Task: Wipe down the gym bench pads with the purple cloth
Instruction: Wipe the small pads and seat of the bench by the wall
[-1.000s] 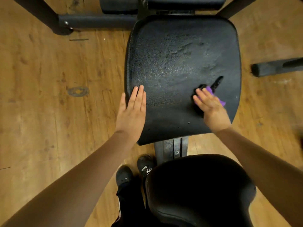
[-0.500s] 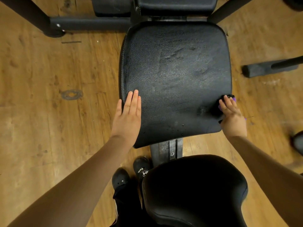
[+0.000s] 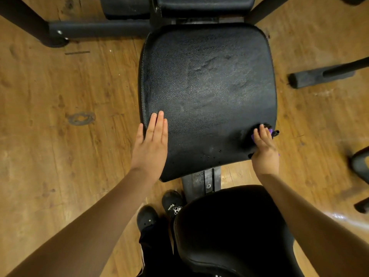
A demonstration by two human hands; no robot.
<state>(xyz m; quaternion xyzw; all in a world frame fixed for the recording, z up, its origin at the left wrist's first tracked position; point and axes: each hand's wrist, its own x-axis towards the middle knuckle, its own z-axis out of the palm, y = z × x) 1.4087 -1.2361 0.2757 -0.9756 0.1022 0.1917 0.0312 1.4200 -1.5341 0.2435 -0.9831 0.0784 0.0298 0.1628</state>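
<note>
A wide black bench pad (image 3: 207, 90) fills the middle of the view, its textured surface creased near the centre. My left hand (image 3: 151, 144) lies flat on the pad's near left corner, fingers straight and together. My right hand (image 3: 264, 146) presses the purple cloth (image 3: 270, 131) onto the pad's near right corner; only small purple slivers show past the fingers. A second, rounder black pad (image 3: 235, 232) sits nearest to me, below the first. A third pad (image 3: 205, 3) shows at the top edge.
Black frame tubes (image 3: 95, 30) run across the wooden floor (image 3: 60, 136) at top left. A foam-capped bar (image 3: 321, 75) juts in from the right. A metal rail (image 3: 201, 181) joins the two pads. Black shoes (image 3: 159, 210) stand left of the near pad.
My right hand slid the cloth from the pad's right-middle area to its near right edge and stays there. My left hand kept its flat position on the left corner.
</note>
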